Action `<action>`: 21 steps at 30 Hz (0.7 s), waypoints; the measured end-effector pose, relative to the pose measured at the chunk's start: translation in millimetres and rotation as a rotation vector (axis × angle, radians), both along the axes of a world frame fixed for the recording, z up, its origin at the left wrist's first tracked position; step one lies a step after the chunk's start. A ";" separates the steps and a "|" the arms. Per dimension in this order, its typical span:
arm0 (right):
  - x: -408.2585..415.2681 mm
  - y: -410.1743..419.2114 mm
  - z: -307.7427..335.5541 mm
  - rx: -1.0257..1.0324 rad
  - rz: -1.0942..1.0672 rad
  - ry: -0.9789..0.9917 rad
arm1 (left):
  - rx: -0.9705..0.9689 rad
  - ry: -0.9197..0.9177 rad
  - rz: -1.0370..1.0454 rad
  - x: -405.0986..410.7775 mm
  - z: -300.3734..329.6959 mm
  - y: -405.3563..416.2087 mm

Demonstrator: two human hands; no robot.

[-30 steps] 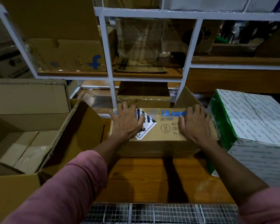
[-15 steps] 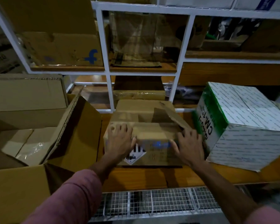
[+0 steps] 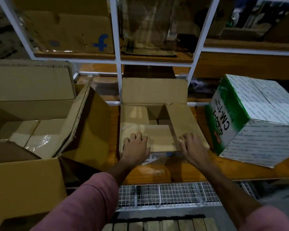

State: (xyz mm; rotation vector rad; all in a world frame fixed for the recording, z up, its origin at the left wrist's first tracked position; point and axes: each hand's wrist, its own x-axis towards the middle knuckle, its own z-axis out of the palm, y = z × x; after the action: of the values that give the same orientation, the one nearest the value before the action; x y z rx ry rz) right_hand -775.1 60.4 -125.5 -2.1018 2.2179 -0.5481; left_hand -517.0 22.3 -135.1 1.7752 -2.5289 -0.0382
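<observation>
A small brown cardboard box (image 3: 158, 114) stands on the wooden shelf (image 3: 198, 170) straight ahead, its top partly open. The far flap stands up, the right flap slopes outward, and a dark gap shows inside. My left hand (image 3: 136, 147) lies flat on the near flap at the box's front left corner, fingers spread. At the front right edge my right hand (image 3: 193, 147) rests where the near flap meets the right flap, fingers extended. A hazard label on the box's front face peeks out below my left hand.
A large open carton (image 3: 23, 180) with inner packs fills the left, one flap leaning towards the small box. A white and green box (image 3: 260, 130) sits tilted at the right. White shelf posts (image 3: 118, 64) rise behind. Wire mesh (image 3: 165, 194) runs below the shelf's front edge.
The box has tipped from lying with its labelled face up to standing upright, and its flaps have come open. Both hands came nearer with it and now lie on the near flap.
</observation>
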 end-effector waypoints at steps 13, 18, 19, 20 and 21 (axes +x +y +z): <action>-3.4 -68.7 1.5 0.138 0.082 0.173 | 0.050 0.106 0.182 -21.6 1.1 -59.0; -8.7 -102.9 -3.5 0.088 0.176 0.182 | 0.092 0.126 0.256 -29.4 1.7 -94.5; -7.6 -110.0 -4.0 0.104 0.183 0.181 | 0.102 0.133 0.264 -29.8 1.0 -102.4; -6.0 -117.5 -5.4 0.121 0.189 0.184 | 0.119 0.147 0.276 -31.1 0.9 -110.5; -4.4 -124.3 -7.0 0.126 0.200 0.194 | 0.136 0.172 0.292 -32.6 2.0 -118.0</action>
State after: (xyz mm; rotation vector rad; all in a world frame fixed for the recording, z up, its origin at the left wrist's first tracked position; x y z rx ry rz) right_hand -779.5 -63.9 -132.5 -2.3614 2.0340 -0.1946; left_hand -549.5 -95.8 -133.1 2.0741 -2.1758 -0.3424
